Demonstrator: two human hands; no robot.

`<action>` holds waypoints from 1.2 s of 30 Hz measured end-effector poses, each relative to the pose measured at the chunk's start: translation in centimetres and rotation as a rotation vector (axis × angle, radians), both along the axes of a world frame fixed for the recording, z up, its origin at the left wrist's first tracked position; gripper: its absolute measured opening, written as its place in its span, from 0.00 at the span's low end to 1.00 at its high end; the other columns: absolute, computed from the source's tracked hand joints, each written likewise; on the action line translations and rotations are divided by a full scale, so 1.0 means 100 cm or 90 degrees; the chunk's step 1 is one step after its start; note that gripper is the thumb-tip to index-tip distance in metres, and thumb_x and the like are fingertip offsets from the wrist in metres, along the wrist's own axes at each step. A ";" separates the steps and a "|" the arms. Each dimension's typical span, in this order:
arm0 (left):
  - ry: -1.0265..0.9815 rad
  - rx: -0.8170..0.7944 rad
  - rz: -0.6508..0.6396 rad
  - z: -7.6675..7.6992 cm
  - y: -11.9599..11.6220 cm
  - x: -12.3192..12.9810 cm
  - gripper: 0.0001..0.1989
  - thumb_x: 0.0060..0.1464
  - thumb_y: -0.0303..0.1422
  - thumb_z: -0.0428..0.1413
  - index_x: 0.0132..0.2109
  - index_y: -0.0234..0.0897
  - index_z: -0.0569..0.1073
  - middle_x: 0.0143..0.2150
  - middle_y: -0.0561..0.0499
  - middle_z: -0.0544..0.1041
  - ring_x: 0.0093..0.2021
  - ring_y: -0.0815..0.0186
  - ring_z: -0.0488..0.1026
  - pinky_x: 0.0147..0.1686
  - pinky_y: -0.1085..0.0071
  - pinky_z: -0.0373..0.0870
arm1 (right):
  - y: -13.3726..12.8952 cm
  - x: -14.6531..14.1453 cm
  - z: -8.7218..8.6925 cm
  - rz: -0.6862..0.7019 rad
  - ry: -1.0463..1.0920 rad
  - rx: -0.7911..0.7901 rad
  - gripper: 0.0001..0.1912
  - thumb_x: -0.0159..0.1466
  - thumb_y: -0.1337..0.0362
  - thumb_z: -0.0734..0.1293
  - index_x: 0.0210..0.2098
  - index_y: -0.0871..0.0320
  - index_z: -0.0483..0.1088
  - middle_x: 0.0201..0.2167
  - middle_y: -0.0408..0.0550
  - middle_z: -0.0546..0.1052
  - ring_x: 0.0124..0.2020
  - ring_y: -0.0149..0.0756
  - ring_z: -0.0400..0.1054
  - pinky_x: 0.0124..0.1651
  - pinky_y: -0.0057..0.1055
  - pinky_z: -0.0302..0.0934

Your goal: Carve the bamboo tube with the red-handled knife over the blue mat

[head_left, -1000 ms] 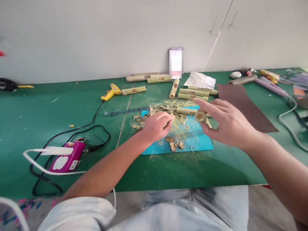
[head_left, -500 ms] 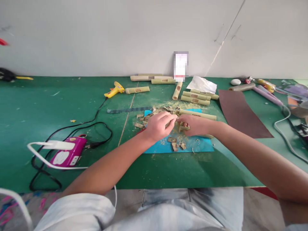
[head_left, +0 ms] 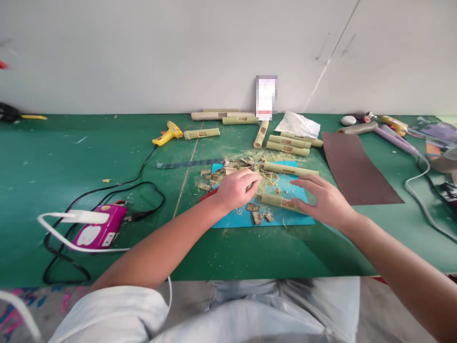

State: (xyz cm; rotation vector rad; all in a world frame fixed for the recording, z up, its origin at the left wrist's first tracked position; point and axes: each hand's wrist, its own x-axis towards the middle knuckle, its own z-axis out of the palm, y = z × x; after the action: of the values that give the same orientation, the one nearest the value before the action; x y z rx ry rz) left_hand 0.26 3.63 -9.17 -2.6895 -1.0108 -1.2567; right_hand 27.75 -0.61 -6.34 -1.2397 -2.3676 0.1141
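Observation:
My left hand (head_left: pixel 236 188) is closed over the pile of bamboo scraps, thumb and fingers pressed together; anything in its grasp is hidden. My right hand (head_left: pixel 323 199) is open, thumb and fingers apart, by the right end of a bamboo tube (head_left: pixel 273 200) with a rectangular opening cut in it. Whether the thumb touches that tube I cannot tell. Beyond the hands lies a second bamboo tube (head_left: pixel 302 169). Both tubes rest on a blue sheet (head_left: pixel 228 220) strewn with shavings and flat brown chips (head_left: pixel 256 217).
Behind are more cut bamboo tubes (head_left: pixel 288 148), a crumpled white paper (head_left: pixel 298 125) and a blurred-out upright panel (head_left: pixel 266 97). A yellow glue gun (head_left: pixel 167 134) and purple power strip (head_left: pixel 102 227) with cables lie left. Brown sheet (head_left: pixel 360 169) and corded lilac tool (head_left: pixel 398 140) sit right.
My right hand has pulled away from my left hand, moved to the right and opened, uncovering the near bamboo tube. My left hand has stayed in nearly the same place.

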 end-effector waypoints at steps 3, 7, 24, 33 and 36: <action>0.005 -0.010 0.008 0.001 0.000 -0.002 0.08 0.63 0.28 0.51 0.42 0.36 0.77 0.34 0.49 0.80 0.32 0.69 0.76 0.33 0.74 0.71 | -0.022 0.012 -0.005 0.003 -0.075 -0.011 0.24 0.63 0.52 0.67 0.54 0.58 0.70 0.48 0.55 0.76 0.48 0.47 0.71 0.49 0.44 0.69; -0.004 -0.006 0.023 0.008 0.001 -0.002 0.09 0.62 0.28 0.52 0.43 0.36 0.77 0.33 0.49 0.79 0.30 0.70 0.74 0.32 0.74 0.70 | -0.037 0.019 -0.013 -0.005 -0.153 -0.022 0.25 0.64 0.54 0.66 0.57 0.60 0.68 0.50 0.56 0.74 0.48 0.48 0.70 0.50 0.45 0.67; -0.089 -0.198 0.106 0.016 -0.055 -0.008 0.07 0.60 0.29 0.55 0.38 0.35 0.79 0.31 0.50 0.78 0.26 0.72 0.70 0.28 0.76 0.66 | -0.044 0.013 -0.020 0.028 -0.149 -0.018 0.18 0.65 0.62 0.64 0.54 0.60 0.71 0.44 0.56 0.76 0.45 0.47 0.68 0.46 0.41 0.63; -0.103 -0.221 0.174 0.002 -0.070 0.016 0.07 0.61 0.28 0.55 0.40 0.35 0.79 0.35 0.48 0.80 0.27 0.71 0.73 0.30 0.74 0.72 | -0.036 0.006 -0.018 0.043 -0.112 -0.099 0.11 0.64 0.63 0.64 0.43 0.57 0.74 0.38 0.53 0.75 0.40 0.43 0.69 0.43 0.36 0.62; -0.104 -0.231 0.186 -0.001 -0.068 0.021 0.07 0.60 0.28 0.55 0.40 0.36 0.79 0.36 0.47 0.81 0.28 0.70 0.74 0.31 0.74 0.73 | -0.040 -0.002 -0.020 0.015 -0.093 -0.119 0.11 0.65 0.61 0.62 0.42 0.58 0.74 0.35 0.51 0.74 0.37 0.40 0.69 0.39 0.33 0.61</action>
State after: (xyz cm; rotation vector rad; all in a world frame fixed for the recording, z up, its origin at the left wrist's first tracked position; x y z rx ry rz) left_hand 2.36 -3.16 -9.26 -2.5650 -1.7333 -1.3610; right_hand 27.56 -4.59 -8.35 -1.3474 -2.5448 0.2663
